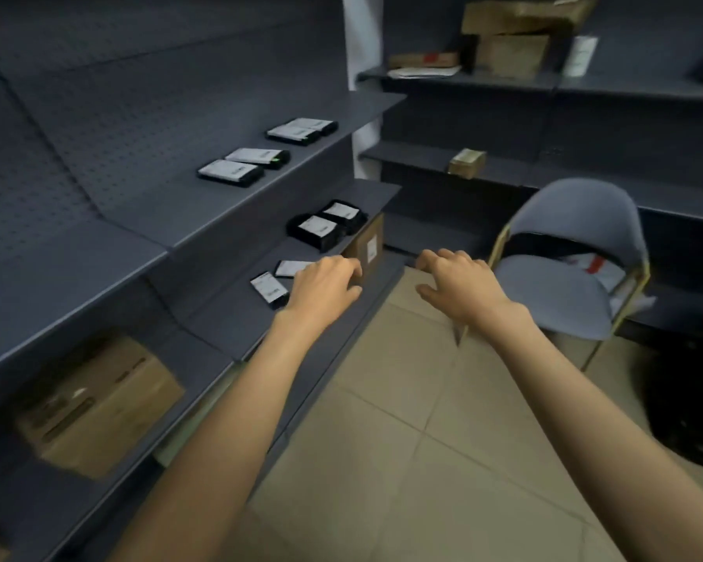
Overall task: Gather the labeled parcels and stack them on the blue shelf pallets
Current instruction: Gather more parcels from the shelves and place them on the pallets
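The left hand [325,285] reaches out with fingers loosely bent and empty, fingertips at the near face of the brown labeled box [368,247]; I cannot tell if they touch. The right hand [457,283] hangs loose and empty just right of the box. Left of the box, black labeled parcels [270,290] lie on the blue shelf [220,318].

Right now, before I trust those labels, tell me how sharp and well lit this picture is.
Head view: the light is dim and even, with no glare. The wide-angle lens bows the shelf edges. The cardboard box lower left and the stacked boxes top right are smeared by blur. The black parcels show white labels, but the print is unreadable.
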Tool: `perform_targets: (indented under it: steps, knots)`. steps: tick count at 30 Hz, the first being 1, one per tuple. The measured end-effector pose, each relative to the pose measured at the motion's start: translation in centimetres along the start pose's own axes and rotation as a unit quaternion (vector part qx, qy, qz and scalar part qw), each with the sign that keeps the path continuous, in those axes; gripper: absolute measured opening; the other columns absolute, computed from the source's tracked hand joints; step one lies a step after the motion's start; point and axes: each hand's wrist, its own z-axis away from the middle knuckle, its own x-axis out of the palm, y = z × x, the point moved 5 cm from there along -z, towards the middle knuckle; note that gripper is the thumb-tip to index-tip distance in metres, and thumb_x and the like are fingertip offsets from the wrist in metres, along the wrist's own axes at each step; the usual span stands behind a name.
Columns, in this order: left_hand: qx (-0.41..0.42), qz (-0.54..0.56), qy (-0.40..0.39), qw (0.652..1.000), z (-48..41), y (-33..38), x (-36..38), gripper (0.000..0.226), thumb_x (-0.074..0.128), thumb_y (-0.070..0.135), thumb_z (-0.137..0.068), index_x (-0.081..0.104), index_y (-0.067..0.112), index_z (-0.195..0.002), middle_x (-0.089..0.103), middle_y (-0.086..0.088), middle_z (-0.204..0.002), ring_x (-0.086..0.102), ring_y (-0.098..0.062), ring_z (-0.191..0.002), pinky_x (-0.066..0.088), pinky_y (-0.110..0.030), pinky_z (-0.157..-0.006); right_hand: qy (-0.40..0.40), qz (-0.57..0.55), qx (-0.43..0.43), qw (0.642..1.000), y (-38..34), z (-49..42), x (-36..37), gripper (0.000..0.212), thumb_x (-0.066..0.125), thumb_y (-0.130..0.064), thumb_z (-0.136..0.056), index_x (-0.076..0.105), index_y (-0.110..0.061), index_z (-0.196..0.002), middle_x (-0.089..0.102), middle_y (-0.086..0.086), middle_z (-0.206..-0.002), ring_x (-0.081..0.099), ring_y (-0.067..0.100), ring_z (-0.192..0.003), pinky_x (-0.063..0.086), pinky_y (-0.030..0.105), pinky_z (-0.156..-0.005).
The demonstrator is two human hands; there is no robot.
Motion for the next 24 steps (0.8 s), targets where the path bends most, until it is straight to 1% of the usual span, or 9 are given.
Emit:
perform_targets:
  steps: [3, 6, 11, 15, 19, 22, 24]
  knots:
    - [0.033, 0.01, -0.01, 0.999, -4.3, 3.2, 2.2, 0.027, 0.061, 0.032, -0.092, 0.063, 0.025, -0.118, 0.065, -0.002, -0.12, 0.062, -0.028, -0.108, 0.043, -0.035, -0.075, 0.0, -0.005, 0.028, 1.0, 4.6, -1.1, 0.8, 0.039, 0.054, -0.035, -0.093, 0.048, -0.018, -0.128, 0.056, 0.009, -0.124, 0.052, 0.034, -0.114, 0.043, 0.044, -0.091]
    - [0.055, 0.016, -0.036, 0.998, -8.6, 5.0, 4.9, 0.026, 0.061, 0.032, -0.092, 0.063, 0.025, -0.117, 0.066, -0.001, -0.119, 0.063, -0.028, -0.107, 0.049, -0.038, -0.08, -0.018, -0.008, 0.047, 0.999, 8.1, -3.3, 2.4, 0.041, 0.053, -0.036, -0.093, 0.048, -0.02, -0.13, 0.056, 0.008, -0.126, 0.052, 0.033, -0.116, 0.043, 0.044, -0.09]
    - [0.061, 0.027, -0.056, 0.996, -16.2, 5.7, 9.4, 0.024, 0.062, 0.033, -0.092, 0.062, 0.025, -0.115, 0.066, -0.001, -0.115, 0.063, -0.028, -0.104, 0.044, -0.036, -0.074, -0.04, -0.006, 0.057, 0.998, 12.4, -9.8, 4.9, 0.042, 0.053, -0.036, -0.093, 0.048, -0.021, -0.132, 0.056, 0.008, -0.128, 0.052, 0.033, -0.117, 0.043, 0.044, -0.093]
    - [0.042, 0.043, -0.077, 0.995, -24.4, 3.9, 13.6, 0.026, 0.063, 0.032, -0.092, 0.063, 0.023, -0.116, 0.066, -0.001, -0.115, 0.064, -0.027, -0.104, 0.047, -0.038, -0.077, -0.047, -0.004, 0.059, 0.997, 15.7, -18.4, 6.8, 0.042, 0.053, -0.038, -0.094, 0.048, -0.021, -0.132, 0.057, 0.007, -0.127, 0.053, 0.032, -0.116, 0.044, 0.044, -0.092]
    - [0.004, 0.058, -0.091, 0.994, -32.2, 0.6, 16.8, 0.025, 0.064, 0.031, -0.092, 0.064, 0.023, -0.116, 0.067, -0.001, -0.117, 0.064, -0.026, -0.106, 0.049, -0.039, -0.079, -0.076, -0.017, 0.046, 0.996, 16.9, -27.5, 8.8, 0.044, 0.054, -0.038, -0.093, 0.048, -0.022, -0.133, 0.056, 0.007, -0.129, 0.052, 0.033, -0.119, 0.043, 0.044, -0.093]
    - [-0.021, 0.068, -0.085, 0.994, -36.5, -1.6, 18.6, 0.023, 0.064, 0.032, -0.091, 0.065, 0.024, -0.114, 0.068, 0.0, -0.114, 0.065, -0.026, -0.104, 0.046, -0.034, -0.073, -0.088, -0.022, 0.035, 0.995, 17.3, -33.1, 10.6, 0.041, 0.053, -0.038, -0.093, 0.049, -0.021, -0.13, 0.057, 0.008, -0.128, 0.052, 0.034, -0.119, 0.044, 0.045, -0.093]
    - [-0.042, 0.073, -0.085, 0.993, -38.2, -3.1, 19.8, 0.022, 0.065, 0.031, -0.091, 0.066, 0.024, -0.112, 0.07, 0.0, -0.113, 0.066, -0.025, -0.102, 0.044, -0.032, -0.07, -0.112, -0.025, 0.027, 0.993, 17.1, -36.2, 11.9, 0.04, 0.053, -0.038, -0.093, 0.05, -0.02, -0.129, 0.056, 0.009, -0.129, 0.052, 0.034, -0.12, 0.044, 0.044, -0.094]
